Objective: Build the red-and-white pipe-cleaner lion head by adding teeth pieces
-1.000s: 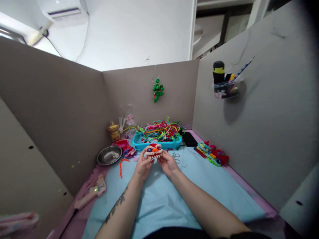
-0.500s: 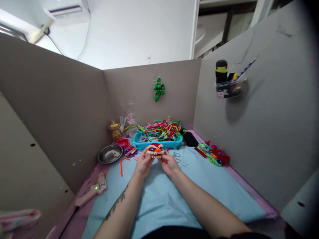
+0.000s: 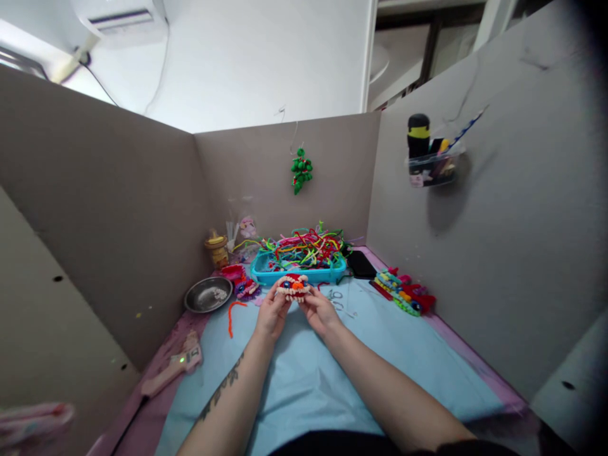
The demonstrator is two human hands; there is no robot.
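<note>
Toy (image 3: 292, 289) | red/wht, 2 blu eyes (image 3: 287, 285), orng nose (image 3: 298, 285) | L fingers (image 3: 275, 297), R fingers (image 3: 312, 299) gripping

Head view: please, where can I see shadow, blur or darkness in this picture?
Head view: the clear container casts a soft shadow on the right panel; head view, lower left: the pink item looks blurred; head view, upper right: the corner is black.

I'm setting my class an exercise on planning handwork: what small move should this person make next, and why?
Probably turn the red and cream piece over to check its back: the left hand and right hand hold it at either side, its orange nose faces the camera, and its back is hidden from this view.
</note>
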